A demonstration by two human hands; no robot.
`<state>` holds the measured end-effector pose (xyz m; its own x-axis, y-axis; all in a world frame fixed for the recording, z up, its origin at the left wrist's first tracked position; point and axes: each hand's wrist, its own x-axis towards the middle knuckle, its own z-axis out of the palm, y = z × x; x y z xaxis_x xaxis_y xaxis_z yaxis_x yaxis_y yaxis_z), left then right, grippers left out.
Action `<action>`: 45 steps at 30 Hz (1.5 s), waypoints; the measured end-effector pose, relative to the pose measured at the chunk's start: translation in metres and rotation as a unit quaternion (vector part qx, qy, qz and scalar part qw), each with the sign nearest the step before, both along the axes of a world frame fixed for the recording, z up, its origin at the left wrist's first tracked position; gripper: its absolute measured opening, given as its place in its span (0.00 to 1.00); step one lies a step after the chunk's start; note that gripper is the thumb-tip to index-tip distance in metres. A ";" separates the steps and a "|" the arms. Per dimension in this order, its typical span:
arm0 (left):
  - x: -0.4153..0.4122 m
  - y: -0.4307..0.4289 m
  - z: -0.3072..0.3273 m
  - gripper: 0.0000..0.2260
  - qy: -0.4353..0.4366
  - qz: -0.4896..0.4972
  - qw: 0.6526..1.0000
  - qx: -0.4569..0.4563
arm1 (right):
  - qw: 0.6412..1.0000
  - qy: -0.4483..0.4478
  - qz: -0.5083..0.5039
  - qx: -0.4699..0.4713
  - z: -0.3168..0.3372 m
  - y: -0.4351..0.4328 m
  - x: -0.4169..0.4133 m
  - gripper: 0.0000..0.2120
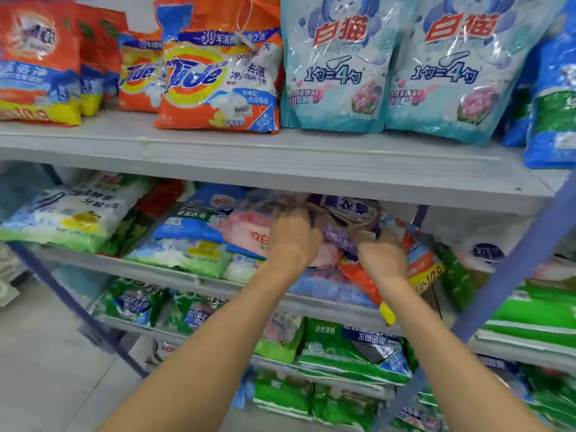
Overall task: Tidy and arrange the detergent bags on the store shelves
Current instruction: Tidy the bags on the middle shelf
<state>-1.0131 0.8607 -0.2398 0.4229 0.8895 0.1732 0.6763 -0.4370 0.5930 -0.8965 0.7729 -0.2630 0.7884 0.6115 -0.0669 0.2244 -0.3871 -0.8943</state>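
Both your hands are on the second shelf (280, 277), working a loose heap of detergent bags under the top shelf (280, 157). Your left hand (291, 235) has its fingers curled over the top of the pink bag (249, 232), and your right hand (385, 255) is closed on the purple bag (346, 219) where it lies on the orange bag (417, 260); blur hides how firmly either grips. The orange bag hangs over the shelf edge, so I judge it the one most likely to slide. Lift the purple bag clear instead of dragging it, steady the pink one, then push the orange bag back before letting go. Lay each flat, label outward, like the blue bag (190, 232) on the left.
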 end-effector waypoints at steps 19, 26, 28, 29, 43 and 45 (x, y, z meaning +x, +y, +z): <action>-0.060 -0.067 -0.012 0.17 -0.275 -0.099 0.839 -0.459 | 0.906 0.368 0.132 0.162 -0.021 -0.102 -0.021 0.26; -0.092 -0.104 -0.027 0.23 -0.267 -0.188 0.779 -0.535 | 0.902 0.377 0.146 0.151 -0.032 -0.150 -0.051 0.37; -0.097 -0.115 -0.026 0.27 -0.265 -0.209 0.765 -0.549 | 0.892 0.399 0.139 0.160 -0.025 -0.165 -0.057 0.31; -0.098 -0.119 -0.023 0.29 -0.262 -0.216 0.762 -0.552 | 0.889 0.409 0.124 0.165 -0.019 -0.172 -0.060 0.27; -0.018 -0.245 0.090 0.23 -0.266 -0.248 0.784 -0.504 | 0.914 0.331 -0.033 0.232 0.098 -0.324 -0.036 0.27; 0.005 -0.274 0.107 0.22 -0.281 -0.233 0.772 -0.519 | 0.913 0.311 -0.064 0.258 0.115 -0.356 -0.023 0.27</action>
